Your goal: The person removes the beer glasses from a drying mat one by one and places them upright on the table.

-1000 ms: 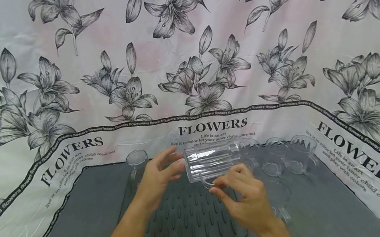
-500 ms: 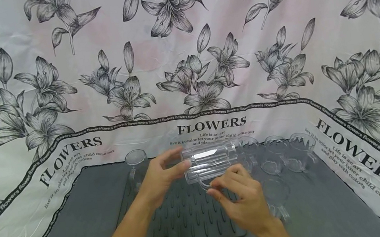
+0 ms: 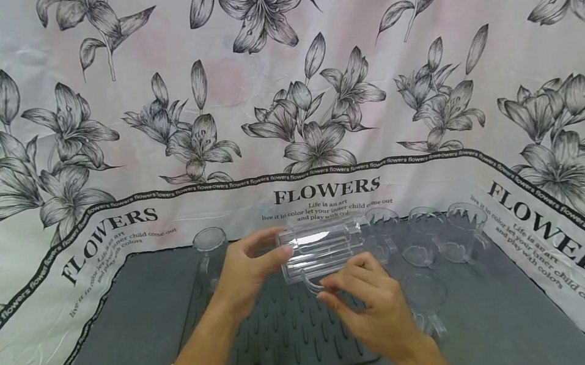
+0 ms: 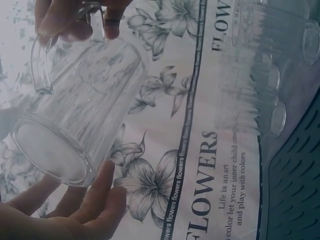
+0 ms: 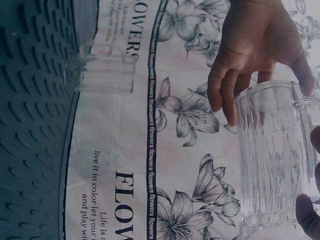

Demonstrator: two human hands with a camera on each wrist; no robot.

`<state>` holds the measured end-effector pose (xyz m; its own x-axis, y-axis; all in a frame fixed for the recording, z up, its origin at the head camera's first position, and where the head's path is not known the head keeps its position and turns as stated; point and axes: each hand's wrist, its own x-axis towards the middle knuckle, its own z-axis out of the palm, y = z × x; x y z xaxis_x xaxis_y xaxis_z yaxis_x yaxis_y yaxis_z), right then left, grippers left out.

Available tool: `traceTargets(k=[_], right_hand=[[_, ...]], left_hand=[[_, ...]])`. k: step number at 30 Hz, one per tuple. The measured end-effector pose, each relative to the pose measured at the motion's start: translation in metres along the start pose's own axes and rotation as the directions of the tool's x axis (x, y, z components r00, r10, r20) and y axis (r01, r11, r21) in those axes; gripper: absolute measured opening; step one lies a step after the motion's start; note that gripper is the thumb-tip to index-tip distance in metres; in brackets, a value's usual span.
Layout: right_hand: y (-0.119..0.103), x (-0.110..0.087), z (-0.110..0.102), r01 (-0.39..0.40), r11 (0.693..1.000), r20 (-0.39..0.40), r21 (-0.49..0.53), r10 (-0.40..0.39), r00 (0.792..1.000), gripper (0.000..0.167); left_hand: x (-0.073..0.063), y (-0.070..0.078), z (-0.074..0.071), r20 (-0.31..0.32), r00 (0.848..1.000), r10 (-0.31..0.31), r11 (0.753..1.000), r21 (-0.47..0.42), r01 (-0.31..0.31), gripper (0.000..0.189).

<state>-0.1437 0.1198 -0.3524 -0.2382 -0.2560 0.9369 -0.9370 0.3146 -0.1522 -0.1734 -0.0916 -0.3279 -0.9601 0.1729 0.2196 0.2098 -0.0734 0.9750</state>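
Observation:
A clear ribbed mug (image 3: 320,243) lies sideways in the air above a dark ridged mat (image 3: 286,343). My right hand (image 3: 375,307) pinches its handle (image 3: 312,281) between thumb and fingers. At the mug's left end, my left hand (image 3: 246,275) holds the rim, thumb in front and fingers behind. The left wrist view shows the mug (image 4: 90,100) tilted, with the left fingers (image 4: 102,187) by its near end. In the right wrist view, the left hand (image 5: 265,50) reaches round the end of the mug (image 5: 272,150), whose far part is cut off by the frame.
Another clear mug (image 3: 210,258) stands on the mat's back left. Several clear mugs (image 3: 463,234) stand at the back right of the grey table (image 3: 509,314), and one (image 3: 427,303) sits nearer, partly behind the right hand. A flower-printed cloth (image 3: 320,142) hangs behind and at the sides.
My left hand has come right, from just beside the mug onto its end. The mug has shifted slightly left, with the right hand still pinching its handle.

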Motion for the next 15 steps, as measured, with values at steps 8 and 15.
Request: traceTargets(k=[8,15], right_hand=[[-0.009,0.007,-0.005,0.006,1.0,-0.19,-0.018,-0.009,0.982,0.03],[-0.016,-0.008,-0.015,-0.366,0.899,-0.308,0.242,0.429,0.849,0.015]], left_hand=[[-0.001,-0.004,0.001,-0.081,0.996,-0.028,0.999,-0.034,0.026,0.047],[-0.004,-0.004,0.001,-0.146,0.989,-0.041,0.997,-0.077,0.03,0.042]])
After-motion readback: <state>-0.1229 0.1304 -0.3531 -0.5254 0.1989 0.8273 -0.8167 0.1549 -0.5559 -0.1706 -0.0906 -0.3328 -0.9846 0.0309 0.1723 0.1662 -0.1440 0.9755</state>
